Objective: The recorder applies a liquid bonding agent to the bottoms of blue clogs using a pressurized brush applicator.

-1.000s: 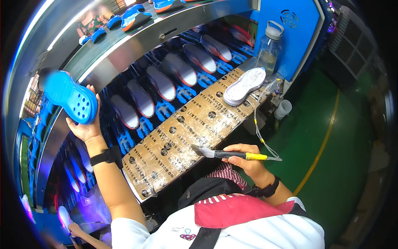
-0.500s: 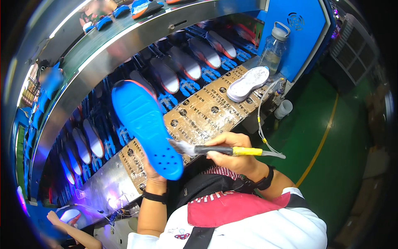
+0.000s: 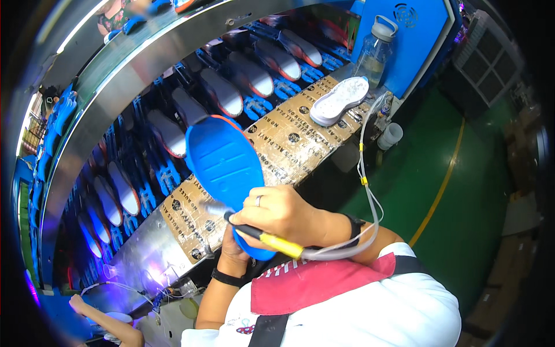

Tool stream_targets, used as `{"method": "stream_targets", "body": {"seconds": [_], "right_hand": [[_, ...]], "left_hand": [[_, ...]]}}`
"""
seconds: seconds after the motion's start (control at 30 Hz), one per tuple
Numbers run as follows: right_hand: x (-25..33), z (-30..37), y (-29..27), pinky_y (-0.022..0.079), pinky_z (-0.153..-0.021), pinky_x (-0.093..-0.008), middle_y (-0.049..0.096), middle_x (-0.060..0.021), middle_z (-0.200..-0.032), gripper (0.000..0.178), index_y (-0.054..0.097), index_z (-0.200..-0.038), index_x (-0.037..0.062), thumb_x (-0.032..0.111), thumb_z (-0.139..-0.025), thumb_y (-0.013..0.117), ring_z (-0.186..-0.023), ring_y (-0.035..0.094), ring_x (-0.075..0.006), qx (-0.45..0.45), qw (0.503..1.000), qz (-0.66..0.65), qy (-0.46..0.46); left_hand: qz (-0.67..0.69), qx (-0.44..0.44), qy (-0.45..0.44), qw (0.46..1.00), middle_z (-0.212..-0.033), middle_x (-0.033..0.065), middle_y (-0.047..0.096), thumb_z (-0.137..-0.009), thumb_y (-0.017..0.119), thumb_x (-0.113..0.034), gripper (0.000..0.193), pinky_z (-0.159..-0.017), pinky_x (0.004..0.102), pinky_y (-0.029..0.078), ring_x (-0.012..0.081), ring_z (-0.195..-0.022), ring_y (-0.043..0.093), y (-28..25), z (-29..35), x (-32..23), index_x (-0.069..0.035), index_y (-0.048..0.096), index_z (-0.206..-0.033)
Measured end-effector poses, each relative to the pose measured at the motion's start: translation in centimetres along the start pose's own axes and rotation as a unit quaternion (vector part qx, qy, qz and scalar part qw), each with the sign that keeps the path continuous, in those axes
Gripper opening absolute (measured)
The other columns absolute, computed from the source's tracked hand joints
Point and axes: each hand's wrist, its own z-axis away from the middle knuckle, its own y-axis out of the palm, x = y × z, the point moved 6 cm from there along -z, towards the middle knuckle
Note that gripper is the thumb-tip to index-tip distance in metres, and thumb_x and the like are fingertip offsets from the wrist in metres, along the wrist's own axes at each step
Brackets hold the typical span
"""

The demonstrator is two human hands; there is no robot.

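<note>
A blue shoe sole (image 3: 222, 159) with an orange-red edge at its far end is in front of me. My left hand (image 3: 233, 248) is closed on its near end from below, and the fingers are partly hidden. My right hand (image 3: 283, 214) grips a brush (image 3: 280, 244) with a black and yellow handle, from which a clear tube (image 3: 347, 248) trails. The brush's bristles, blurred, lie at the sole's left edge. My right hand covers part of the sole's middle. A white sole (image 3: 340, 103) lies on the cardboard-covered ledge (image 3: 289, 153) beyond, to the right.
Rows of dark shoe uppers (image 3: 219, 92) with white undersides sit on blue holders in the machine behind the ledge. A clear bottle (image 3: 374, 52) and a white cup (image 3: 391, 136) stand at the right. Another person's arm (image 3: 107, 324) reaches in at lower left.
My right hand and the brush have swung left across the sole to its left edge. The sole has shifted slightly right, and my view has turned a little.
</note>
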Motion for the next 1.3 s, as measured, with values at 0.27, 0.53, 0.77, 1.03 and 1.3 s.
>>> {"method": "stream_targets", "body": {"seconds": [0.27,0.53,0.77,1.03,1.3], "right_hand": [[-0.6,1.3,0.3,0.047,-0.05,-0.0324,0.059,-0.0073,-0.066,0.025,0.066,-0.09,0.0023,0.003,-0.067,0.075,-0.056,0.058,-0.0231,-0.068,0.998,-0.006,0.015],[-0.3,1.7,0.3,0.047,-0.05,-0.0315,0.059,-0.0078,-0.068,0.03,0.066,-0.093,0.0016,0.004,-0.066,0.077,-0.057,0.059,-0.0234,-0.082,0.995,-0.048,0.018],[1.2,2.7,3.0,0.047,-0.052,-0.0338,0.063,-0.0108,-0.072,0.029,0.068,-0.095,0.0006,0.002,-0.067,0.077,-0.058,0.059,-0.0247,-0.006,0.982,-0.19,-0.003],[0.7,4.2,4.3,0.05,-0.062,-0.0337,0.063,-0.0096,-0.073,0.026,0.069,-0.099,0.0081,0.016,-0.075,0.076,-0.067,0.062,-0.0283,0.048,0.985,-0.156,0.06],[-0.5,4.2,4.0,0.048,-0.062,-0.0367,0.064,-0.0113,-0.074,0.027,0.069,-0.101,0.0071,0.019,-0.078,0.075,-0.067,0.061,-0.0304,0.067,0.966,-0.23,0.093]], "left_hand": [[-0.068,0.046,0.061,0.995,-0.127,0.0147,0.057,-0.081,0.069,-0.047,0.069,-0.1,0.0439,0.046,0.0289,-0.115,0.057,-0.7,0.8,-1.5,-0.006,0.047,-0.132],[-0.065,0.072,0.121,0.988,-0.128,0.0123,0.057,-0.077,0.072,-0.051,0.075,-0.101,0.0464,0.045,0.0299,-0.115,0.057,-0.8,0.9,-3.3,-0.011,0.045,-0.135],[0.012,0.169,0.134,0.976,-0.129,0.0256,0.05,-0.081,0.062,-0.059,0.084,-0.093,0.053,0.05,0.0422,-0.115,0.053,2.5,-0.3,-4.6,0.002,0.039,-0.135],[0.027,0.162,0.175,0.971,-0.132,0.0244,0.047,-0.08,0.062,-0.061,0.088,-0.096,0.0561,0.047,0.0408,-0.119,0.05,3.6,0.2,-6.9,0.001,0.037,-0.138],[-0.063,0.167,0.163,0.97,-0.127,0.0242,0.048,-0.077,0.067,-0.058,0.092,-0.094,0.0504,0.049,0.038,-0.114,0.054,3.3,1.3,-10.5,0.004,0.034,-0.137]]}}
